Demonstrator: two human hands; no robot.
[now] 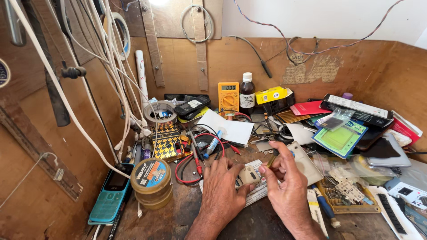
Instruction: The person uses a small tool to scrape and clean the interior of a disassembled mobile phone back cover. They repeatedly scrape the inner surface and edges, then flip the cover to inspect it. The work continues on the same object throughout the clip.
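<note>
My left hand (221,191) rests on the wooden bench (178,218) and pinches a small beige plastic part (248,175) against a white printed card (260,190) that lies under both hands. My right hand (287,184) hovers just right of the part, fingers curled, its index fingertip touching the part's right edge. A thin brass-coloured piece (271,160) shows beside the right fingers; I cannot tell whether the hand holds it. A beige phone back cover (306,163) lies behind the right hand.
A teal keypad phone (110,195) and a round tin (151,182) sit at the left. Red and black probe leads (195,162), a yellow multimeter (228,98), a dark bottle (247,94), a tape roll (161,113), a green package (340,138) and a parts tray (347,191) crowd the bench. White cables (89,89) hang at left.
</note>
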